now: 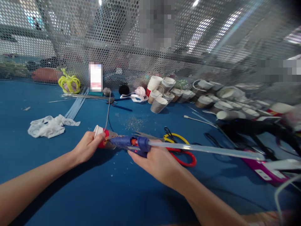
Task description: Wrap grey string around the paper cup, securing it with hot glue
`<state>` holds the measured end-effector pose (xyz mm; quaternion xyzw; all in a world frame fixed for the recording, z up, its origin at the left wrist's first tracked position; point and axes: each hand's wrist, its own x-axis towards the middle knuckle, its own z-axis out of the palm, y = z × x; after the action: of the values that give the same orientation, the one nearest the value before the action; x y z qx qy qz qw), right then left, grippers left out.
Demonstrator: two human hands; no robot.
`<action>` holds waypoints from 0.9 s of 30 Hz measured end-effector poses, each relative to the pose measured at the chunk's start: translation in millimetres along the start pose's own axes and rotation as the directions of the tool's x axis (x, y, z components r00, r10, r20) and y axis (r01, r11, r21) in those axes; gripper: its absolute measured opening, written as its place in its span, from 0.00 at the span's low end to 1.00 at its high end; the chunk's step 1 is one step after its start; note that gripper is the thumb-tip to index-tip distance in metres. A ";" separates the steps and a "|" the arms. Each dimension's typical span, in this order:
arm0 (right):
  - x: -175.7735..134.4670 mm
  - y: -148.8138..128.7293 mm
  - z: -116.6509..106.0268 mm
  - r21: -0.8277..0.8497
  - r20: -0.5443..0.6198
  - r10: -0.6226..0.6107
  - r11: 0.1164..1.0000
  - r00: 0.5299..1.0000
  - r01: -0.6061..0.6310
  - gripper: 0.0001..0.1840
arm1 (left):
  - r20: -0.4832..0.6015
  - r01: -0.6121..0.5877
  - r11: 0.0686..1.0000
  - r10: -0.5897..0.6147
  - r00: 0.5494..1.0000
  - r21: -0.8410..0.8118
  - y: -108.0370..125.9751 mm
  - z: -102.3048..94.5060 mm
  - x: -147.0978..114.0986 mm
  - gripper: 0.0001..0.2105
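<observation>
1. A paper cup with a white rim and a red band [102, 144] is lying on its side in the left hand [90, 144]; this cup serves as the landmark for all places below.
2. The grip of the left hand is closed around the cup, with the thumb on its upper side.
3. Just to the right of the cup is a blue plastic glue gun [123, 142], and its front end points toward the cup; whether the tip touches it, I cannot tell.
4. The grip of the right hand [162, 160] is closed around the glue gun; a long, translucent glue stick [207, 150] sticks out from its rear, away from the cup.
5. A thin grey string [108, 113] runs from the cup to a small grey yarn ball [107, 91] beyond it.
6. Farther right of the cup, scissors with red and yellow handles [193, 160] lie on the blue counter [131, 197], partly behind the glue gun.
7. Left of the cup, and farther back, lies a crumpled piece of white lace [48, 126].
8. Beyond the cup and to the right, many paper cups with brownish-grey sides [158, 105] are crowded together.
</observation>
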<state>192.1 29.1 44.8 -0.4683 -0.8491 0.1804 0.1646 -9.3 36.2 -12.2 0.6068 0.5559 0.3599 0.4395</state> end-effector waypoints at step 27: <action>6.2 5.5 -5.1 0.363 0.073 0.239 0.898 0.968 -0.249 0.14 | -0.030 -0.108 0.977 0.115 0.993 0.183 -5.5 1.9 0.0 0.17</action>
<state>195.3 37.9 47.4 -0.5293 -0.7365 0.3624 0.2147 -9.5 35.9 -18.0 0.6669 0.5604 0.3443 0.3503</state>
